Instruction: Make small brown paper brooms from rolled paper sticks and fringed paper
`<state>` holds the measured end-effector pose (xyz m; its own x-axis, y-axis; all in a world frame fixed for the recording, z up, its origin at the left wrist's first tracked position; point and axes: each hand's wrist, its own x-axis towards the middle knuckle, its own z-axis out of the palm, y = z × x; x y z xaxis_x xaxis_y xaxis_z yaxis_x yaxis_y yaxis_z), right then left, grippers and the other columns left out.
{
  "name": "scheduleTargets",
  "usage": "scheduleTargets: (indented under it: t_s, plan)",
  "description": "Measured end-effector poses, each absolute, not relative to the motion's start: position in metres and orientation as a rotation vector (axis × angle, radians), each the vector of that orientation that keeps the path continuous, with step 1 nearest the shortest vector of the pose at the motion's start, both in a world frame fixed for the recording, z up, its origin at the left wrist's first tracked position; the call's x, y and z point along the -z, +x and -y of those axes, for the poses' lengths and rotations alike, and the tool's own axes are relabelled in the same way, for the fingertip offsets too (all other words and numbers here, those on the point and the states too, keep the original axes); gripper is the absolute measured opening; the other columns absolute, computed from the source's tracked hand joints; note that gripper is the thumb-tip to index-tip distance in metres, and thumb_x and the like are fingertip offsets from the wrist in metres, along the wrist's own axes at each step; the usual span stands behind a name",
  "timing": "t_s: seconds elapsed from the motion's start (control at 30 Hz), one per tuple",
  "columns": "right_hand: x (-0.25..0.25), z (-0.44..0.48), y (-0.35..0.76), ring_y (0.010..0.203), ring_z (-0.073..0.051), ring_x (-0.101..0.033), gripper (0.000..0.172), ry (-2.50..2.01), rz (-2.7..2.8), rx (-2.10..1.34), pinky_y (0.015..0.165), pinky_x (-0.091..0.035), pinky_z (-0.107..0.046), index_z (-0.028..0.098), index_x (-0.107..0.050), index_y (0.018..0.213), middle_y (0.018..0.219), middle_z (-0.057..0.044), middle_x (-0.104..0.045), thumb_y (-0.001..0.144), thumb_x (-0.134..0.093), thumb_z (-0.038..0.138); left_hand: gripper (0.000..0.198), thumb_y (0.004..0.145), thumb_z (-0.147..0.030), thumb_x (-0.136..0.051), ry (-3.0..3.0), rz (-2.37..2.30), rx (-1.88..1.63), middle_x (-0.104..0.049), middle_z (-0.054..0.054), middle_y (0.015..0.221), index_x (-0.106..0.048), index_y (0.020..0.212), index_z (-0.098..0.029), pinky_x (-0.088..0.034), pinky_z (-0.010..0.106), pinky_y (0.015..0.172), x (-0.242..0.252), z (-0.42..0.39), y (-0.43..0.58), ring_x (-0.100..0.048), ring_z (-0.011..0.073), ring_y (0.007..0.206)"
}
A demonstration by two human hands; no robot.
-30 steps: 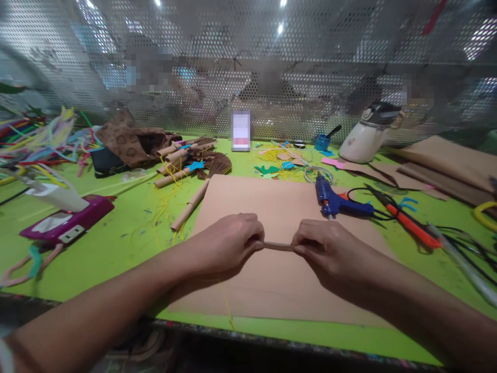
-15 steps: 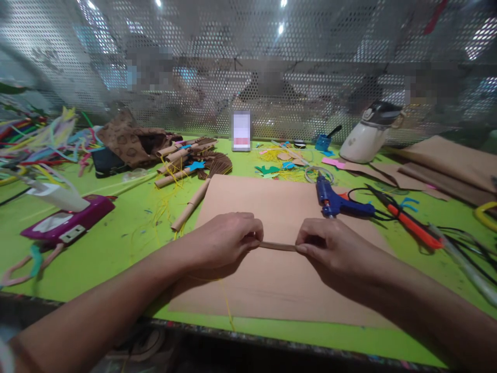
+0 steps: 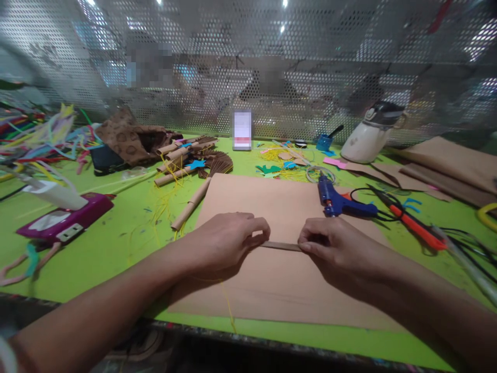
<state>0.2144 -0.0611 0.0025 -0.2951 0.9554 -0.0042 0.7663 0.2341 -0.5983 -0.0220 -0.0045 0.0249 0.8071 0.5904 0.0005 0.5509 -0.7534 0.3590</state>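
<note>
A narrow brown paper strip stretches between my hands, low over a large sheet of brown kraft paper. My left hand pinches the strip's left end between thumb and forefinger. At the other end, my right hand grips it with curled fingers; the strip's tips are hidden in the fingers. Just beyond the right hand, a blue hot glue gun rests partly on the sheet. A rolled paper tube tied with thread lies along the sheet's left edge.
A purple power strip with a white plug lies left. Behind are paper tubes, a phone, yellow thread scraps and a white jug. Orange-handled scissors and cords lie right. A perforated metal screen stands behind.
Both hands have shifted very slightly to the right with the strip. My left forefinger has lifted and bent a little further over the strip's end.
</note>
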Motion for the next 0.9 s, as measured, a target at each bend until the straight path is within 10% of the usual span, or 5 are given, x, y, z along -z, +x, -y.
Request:
scheduleTargets:
  t_s: [0.9]
  plan:
    - [0.004, 0.082, 0.202, 0.064, -0.013, -0.047, 0.017, -1.276, 2.459, -0.104, 0.054, -0.031, -0.026, 0.021, -0.066, 0.089, 0.075, -0.002, -0.054, 0.090, -0.050, 0.014, 0.020, 0.092, -0.021, -0.047, 3.047, -0.599, -0.291, -0.051, 0.002, 0.073, -0.067, 0.090, -0.024, -0.031, 0.028, 0.058, -0.020, 0.009, -0.027, -0.046, 0.0153, 0.066]
